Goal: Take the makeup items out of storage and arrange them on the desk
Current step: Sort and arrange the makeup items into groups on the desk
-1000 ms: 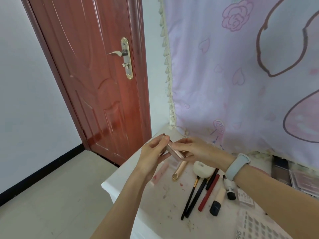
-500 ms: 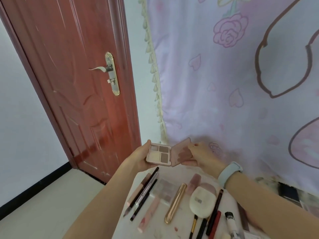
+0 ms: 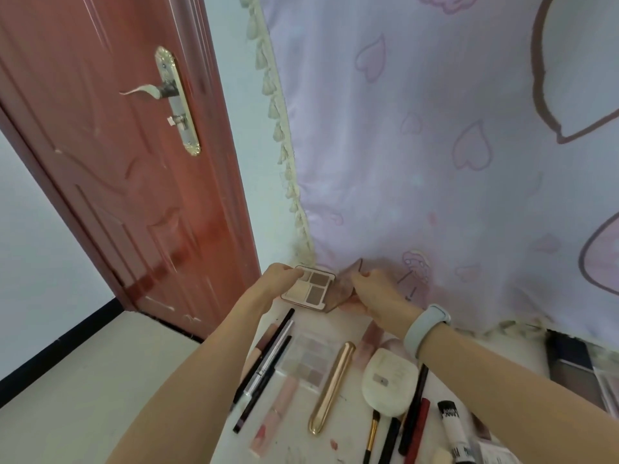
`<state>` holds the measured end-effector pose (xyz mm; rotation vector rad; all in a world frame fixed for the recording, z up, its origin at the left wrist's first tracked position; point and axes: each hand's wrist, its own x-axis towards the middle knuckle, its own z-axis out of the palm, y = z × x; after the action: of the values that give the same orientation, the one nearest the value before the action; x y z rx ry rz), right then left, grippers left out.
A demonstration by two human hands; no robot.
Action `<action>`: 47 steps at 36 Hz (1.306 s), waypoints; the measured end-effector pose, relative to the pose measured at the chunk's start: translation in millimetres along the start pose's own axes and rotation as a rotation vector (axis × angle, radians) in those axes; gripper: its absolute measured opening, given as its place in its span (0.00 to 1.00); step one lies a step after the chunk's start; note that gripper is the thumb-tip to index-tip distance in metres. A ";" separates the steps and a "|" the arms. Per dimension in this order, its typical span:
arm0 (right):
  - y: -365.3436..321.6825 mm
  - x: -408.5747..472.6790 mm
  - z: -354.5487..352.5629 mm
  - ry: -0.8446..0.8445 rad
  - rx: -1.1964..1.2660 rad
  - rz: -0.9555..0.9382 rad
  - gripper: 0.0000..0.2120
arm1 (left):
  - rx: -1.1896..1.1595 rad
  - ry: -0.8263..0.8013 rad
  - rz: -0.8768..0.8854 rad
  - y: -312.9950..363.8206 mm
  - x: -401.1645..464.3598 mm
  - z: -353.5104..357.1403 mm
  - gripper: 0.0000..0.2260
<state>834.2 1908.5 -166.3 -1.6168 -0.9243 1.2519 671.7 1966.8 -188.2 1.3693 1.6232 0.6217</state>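
Head view, open eyeshadow palette [image 3: 310, 289], 4 brown shades

Both hands held an open eyeshadow palette [image 3: 310, 288] at the far edge of the white surface [image 3: 294, 443]. The left hand [image 3: 273, 281] gripped the four-pan base; the right hand [image 3: 375, 289] gripped the translucent lid [image 3: 348, 286], raised at an angle. A pale blue band [image 3: 424, 324] sat on the right wrist. Nearer the camera lay a second clear palette [image 3: 310, 360], a gold tube [image 3: 331, 386], several slim pencils [image 3: 268, 356], a pink gloss tube [image 3: 274, 413] and a white compact [image 3: 390, 383] — all lying flat, close together. A red-brown door [image 3: 110, 162] stood left; a lilac heart-print curtain [image 3: 435, 145] hung behind.
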 end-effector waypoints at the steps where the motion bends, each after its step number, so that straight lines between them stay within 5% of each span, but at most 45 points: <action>1: 0.9 1.2 -0.5 0.002 0.003 0.007 0.19 | 0.001 -0.001 0.002 -0.8 -0.6 0.5 0.20; 11: 0.7 -10.2 -21.0 -0.023 -0.165 -0.098 0.10 | 0.120 0.109 0.143 -9.1 -28.3 -0.3 0.25; 15: 7.7 -29.1 -33.6 0.123 -0.560 -0.410 0.15 | 0.207 0.164 0.193 -28.4 -49.9 -8.4 0.21; 18: 13.2 -49.3 -31.4 0.217 -0.729 -0.802 0.08 | 0.255 0.210 0.201 -47.3 -67.7 -15.0 0.18; 23: 32.5 -65.8 -4.5 -0.217 -1.096 -0.915 0.14 | 0.314 0.282 0.189 -69.9 -99.6 -22.1 0.16; 28: 44.6 -65.8 22.3 -0.411 -1.432 -0.704 0.24 | 0.291 0.334 0.245 -83.4 -130.8 -22.5 0.14; 36: 41.8 -64.0 21.8 -0.441 -1.362 -0.602 0.32 | 0.200 0.316 0.241 -90.3 -161.3 -22.5 0.13; 41: 28.8 -78.4 7.8 -0.389 -1.001 -0.699 0.34 | -0.070 0.337 0.270 -77.6 -170.7 -22.1 0.09; 44: 14.8 -96.4 -0.2 -0.414 -0.785 -0.742 0.35 | -0.438 0.154 0.272 -63.5 -182.5 -20.5 0.10; 47: 5.6 -117.7 -4.8 -0.484 -0.635 -0.731 0.32 | -0.577 -0.036 0.378 -50.7 -191.7 -16.5 0.24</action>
<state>813.2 1797.6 -132.0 -1.1957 -2.1495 0.8569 629.4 1774.0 -162.8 1.2341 1.0351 1.1753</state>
